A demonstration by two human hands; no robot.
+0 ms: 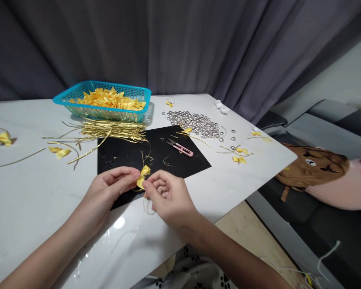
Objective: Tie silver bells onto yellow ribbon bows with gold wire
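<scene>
A yellow ribbon bow (pixel 143 176) with gold cord tied about it is held up over the near edge of a black sheet (pixel 123 156). My left hand (pixel 110 190) pinches the bow's left side between thumb and fingertips. From the right, my right hand (pixel 170 196) is closed with thumb and forefinger pressed together at the bow's lower edge, on the gold cord (pixel 149 209) that loops down below. The exact grip is partly hidden by the fingers. On the sheet beyond lie pink-handled thread snips (pixel 180 148) and small cord clippings.
A blue basket (pixel 102 107) of yellow bows stands at the back, a bundle of gold cords (pixel 111 131) before it. Silver beads (pixel 195 122) are heaped right of centre. Loose bows (pixel 59 152) with cords lie on both sides of the white table (pixel 27 208). A brown bag (pixel 315 164) rests on the sofa.
</scene>
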